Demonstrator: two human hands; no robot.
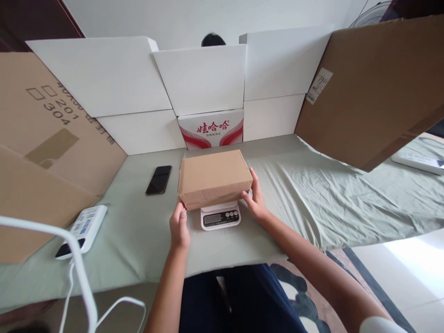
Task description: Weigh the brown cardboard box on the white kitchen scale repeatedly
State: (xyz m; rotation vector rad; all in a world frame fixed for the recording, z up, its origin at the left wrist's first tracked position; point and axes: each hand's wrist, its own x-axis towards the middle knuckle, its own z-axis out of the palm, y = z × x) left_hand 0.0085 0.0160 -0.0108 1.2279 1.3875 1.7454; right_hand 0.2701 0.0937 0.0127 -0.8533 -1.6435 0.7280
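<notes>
A closed brown cardboard box (215, 175) is between my two hands, above a white kitchen scale (220, 217). The scale's dark front panel, with its small display and buttons, shows below the box; its platform is mostly hidden. My left hand (179, 225) grips the box at its near left corner, fingers partly under it. My right hand (255, 199) holds the near right corner, thumb on the front face and fingers along the right side. Whether the box rests on the scale or is held just above it, I cannot tell.
A black phone (158, 180) lies left of the box on the green cloth (138, 240). Further left is a white device (83, 231) with a cable. White boxes (204, 78) and a printed carton (211, 129) line the back; large cardboard panels (374, 88) flank the sides.
</notes>
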